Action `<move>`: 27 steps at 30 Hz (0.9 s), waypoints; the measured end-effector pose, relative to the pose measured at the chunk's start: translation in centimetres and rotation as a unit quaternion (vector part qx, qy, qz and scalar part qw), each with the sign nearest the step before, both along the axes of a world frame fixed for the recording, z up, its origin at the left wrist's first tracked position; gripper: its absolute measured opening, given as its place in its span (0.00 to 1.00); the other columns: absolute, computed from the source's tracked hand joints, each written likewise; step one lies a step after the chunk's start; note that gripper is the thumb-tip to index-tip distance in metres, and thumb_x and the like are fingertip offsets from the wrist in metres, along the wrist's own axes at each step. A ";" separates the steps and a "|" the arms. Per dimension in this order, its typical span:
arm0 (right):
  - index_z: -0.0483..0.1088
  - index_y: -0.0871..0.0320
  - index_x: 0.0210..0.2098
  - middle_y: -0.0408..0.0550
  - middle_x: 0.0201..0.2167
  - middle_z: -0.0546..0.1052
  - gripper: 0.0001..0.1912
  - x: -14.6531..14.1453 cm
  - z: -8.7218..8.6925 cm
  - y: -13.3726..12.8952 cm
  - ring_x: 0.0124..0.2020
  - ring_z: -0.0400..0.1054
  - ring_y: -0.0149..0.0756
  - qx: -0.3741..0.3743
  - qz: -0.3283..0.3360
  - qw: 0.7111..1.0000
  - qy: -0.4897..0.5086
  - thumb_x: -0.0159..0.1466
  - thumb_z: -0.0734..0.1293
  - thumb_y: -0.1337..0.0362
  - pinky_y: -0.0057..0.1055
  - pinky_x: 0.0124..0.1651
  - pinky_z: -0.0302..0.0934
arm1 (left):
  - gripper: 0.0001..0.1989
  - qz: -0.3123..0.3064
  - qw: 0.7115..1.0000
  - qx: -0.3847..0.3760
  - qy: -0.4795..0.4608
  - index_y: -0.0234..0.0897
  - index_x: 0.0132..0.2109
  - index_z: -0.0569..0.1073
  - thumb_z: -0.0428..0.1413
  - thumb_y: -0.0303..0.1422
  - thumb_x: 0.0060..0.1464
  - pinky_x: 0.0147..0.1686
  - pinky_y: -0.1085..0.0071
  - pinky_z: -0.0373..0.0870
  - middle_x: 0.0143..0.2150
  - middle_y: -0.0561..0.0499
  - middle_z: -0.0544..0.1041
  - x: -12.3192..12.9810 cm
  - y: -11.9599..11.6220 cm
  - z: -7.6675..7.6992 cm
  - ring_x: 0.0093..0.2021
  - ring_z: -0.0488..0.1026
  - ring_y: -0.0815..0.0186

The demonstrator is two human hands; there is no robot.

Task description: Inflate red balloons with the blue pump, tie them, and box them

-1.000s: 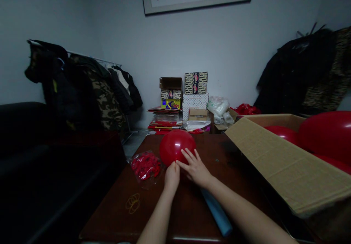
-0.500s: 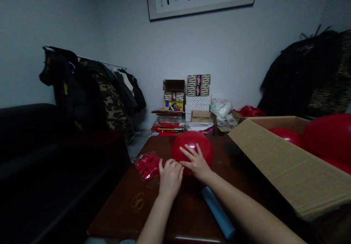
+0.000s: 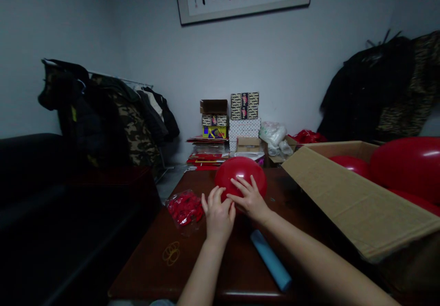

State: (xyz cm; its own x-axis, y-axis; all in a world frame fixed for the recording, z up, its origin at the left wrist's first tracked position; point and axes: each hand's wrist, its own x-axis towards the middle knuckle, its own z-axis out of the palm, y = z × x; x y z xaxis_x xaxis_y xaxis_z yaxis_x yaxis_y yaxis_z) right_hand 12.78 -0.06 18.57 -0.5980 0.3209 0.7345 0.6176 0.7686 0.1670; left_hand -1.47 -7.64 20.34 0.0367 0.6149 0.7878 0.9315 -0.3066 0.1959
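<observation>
A round, inflated red balloon (image 3: 240, 169) is held just above the dark wooden table (image 3: 206, 278), at its far end. My left hand (image 3: 219, 212) is at the balloon's near side, thumb and forefinger pinched together where its neck would be; the other fingers are lifted apart. Against the balloon's near face rests my right hand (image 3: 251, 201), its fingers spread over the surface and its thumb side close to the left fingertips. The neck is hidden by my fingers. To the left lies a clear plastic bag of uninflated red balloons (image 3: 185, 207).
A blue cylindrical tube (image 3: 271, 260), probably a hand pump, lies near the right forearm. Several yellow rubber bands (image 3: 171, 253) are on the table's left. An open cardboard box (image 3: 357, 205) with red balloons stands at right. A black sofa (image 3: 68, 232) flanks the left side.
Both hands and the balloon have risen slightly. The left hand's fingers have lifted and spread more, while the right hand stays against the balloon. The view has shifted a little to the right.
</observation>
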 end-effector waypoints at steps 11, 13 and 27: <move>0.68 0.54 0.46 0.55 0.59 0.59 0.14 11.4 -3.2 0.8 0.63 0.44 0.47 -0.099 -0.134 0.986 0.013 0.60 0.61 0.67 0.60 0.59 0.36 | 0.05 -0.073 0.992 -0.015 0.098 0.38 0.31 0.73 0.53 0.26 0.49 0.59 0.44 0.39 0.48 0.44 0.72 1.9 4.7 -1.4 0.55 0.62 0.55; 0.71 0.55 0.39 0.54 0.54 0.65 0.10 13.1 -5.4 0.6 0.61 0.48 0.46 -0.136 -0.140 0.981 -0.012 0.59 0.62 0.67 0.58 0.60 0.36 | 0.04 -0.081 0.991 -0.023 0.106 0.38 0.31 0.72 0.53 0.26 0.47 0.59 0.44 0.40 0.48 0.44 0.72 2.4 5.1 -2.2 0.54 0.63 0.54; 0.74 0.54 0.29 0.49 0.46 0.71 0.09 14.8 -14.4 2.0 0.59 0.52 0.45 -0.304 -0.209 0.928 -0.052 0.55 0.62 0.65 0.53 0.61 0.26 | 0.05 -0.110 0.985 -0.062 0.117 0.38 0.30 0.72 0.54 0.25 0.46 0.59 0.45 0.43 0.48 0.45 0.72 3.8 5.1 -6.2 0.55 0.63 0.55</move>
